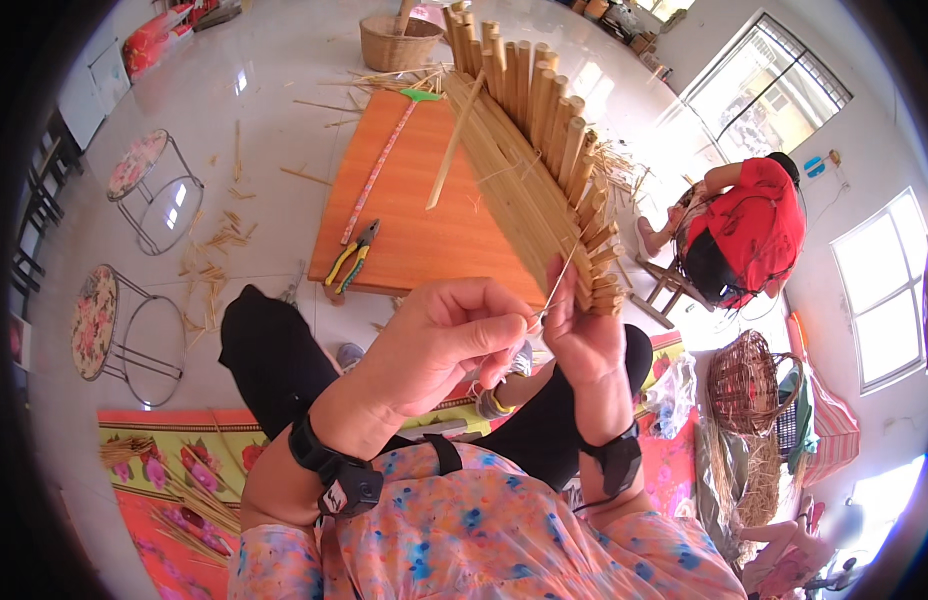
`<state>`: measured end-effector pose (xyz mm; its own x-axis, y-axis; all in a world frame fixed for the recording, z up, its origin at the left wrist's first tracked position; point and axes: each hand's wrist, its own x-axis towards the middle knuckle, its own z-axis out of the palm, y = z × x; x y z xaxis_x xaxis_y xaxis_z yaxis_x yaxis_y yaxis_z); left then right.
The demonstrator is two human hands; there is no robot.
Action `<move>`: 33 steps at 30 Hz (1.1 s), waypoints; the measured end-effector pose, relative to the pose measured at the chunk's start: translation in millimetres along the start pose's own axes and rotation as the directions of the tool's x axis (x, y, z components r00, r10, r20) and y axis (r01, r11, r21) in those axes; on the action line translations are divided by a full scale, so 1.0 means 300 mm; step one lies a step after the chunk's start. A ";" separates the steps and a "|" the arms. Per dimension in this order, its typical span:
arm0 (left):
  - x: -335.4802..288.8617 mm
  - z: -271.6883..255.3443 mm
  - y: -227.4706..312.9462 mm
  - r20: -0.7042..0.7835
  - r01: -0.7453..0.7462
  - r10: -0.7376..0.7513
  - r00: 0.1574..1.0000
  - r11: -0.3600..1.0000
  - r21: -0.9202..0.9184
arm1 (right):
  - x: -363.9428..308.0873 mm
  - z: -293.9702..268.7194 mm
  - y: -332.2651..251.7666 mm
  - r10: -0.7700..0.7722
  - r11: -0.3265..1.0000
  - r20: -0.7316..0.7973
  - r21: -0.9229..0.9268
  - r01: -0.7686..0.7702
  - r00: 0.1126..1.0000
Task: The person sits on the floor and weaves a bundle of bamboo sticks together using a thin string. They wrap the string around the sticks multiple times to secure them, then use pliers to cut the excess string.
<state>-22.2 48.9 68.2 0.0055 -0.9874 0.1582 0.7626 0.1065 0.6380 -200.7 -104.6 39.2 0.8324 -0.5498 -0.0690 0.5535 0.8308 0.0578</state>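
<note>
A long bamboo piece (pixel 519 195) runs away from me, with flat slats on its left and a row of short round bamboo sticks (pixel 549 105) along its right. At its near end a thin pale strip (pixel 555 291) slants between my hands. My left hand (pixel 446 338) is closed in a pinch on the strip's lower end. Close beside it, my right hand (pixel 587 338) has its palm turned up, its fingers bent around the strip and against the bamboo piece's near end. Some of its fingertips are hidden.
An orange board (pixel 394 190) under the bamboo piece carries pliers (pixel 352 256), a green-headed stick (pixel 384 160) and a loose bamboo strip (pixel 457 140). Left stand two round stools (pixel 139 165). A person in red (pixel 749 235) sits at right, near a wicker basket (pixel 741 383). Bamboo scraps litter the floor.
</note>
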 end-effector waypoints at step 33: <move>-0.008 -0.115 -0.108 0.334 -0.147 -0.095 0.938 0.763 0.630 | -0.293 -0.212 0.087 0.401 0.880 -0.478 -0.034 -0.473 0.781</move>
<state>-24.6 43.8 21.2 -0.2831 -0.8970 0.3394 0.1736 0.3001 0.9380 -261.2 -29.1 -16.5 0.8603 -0.0547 -0.5068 0.0923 0.9945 0.0494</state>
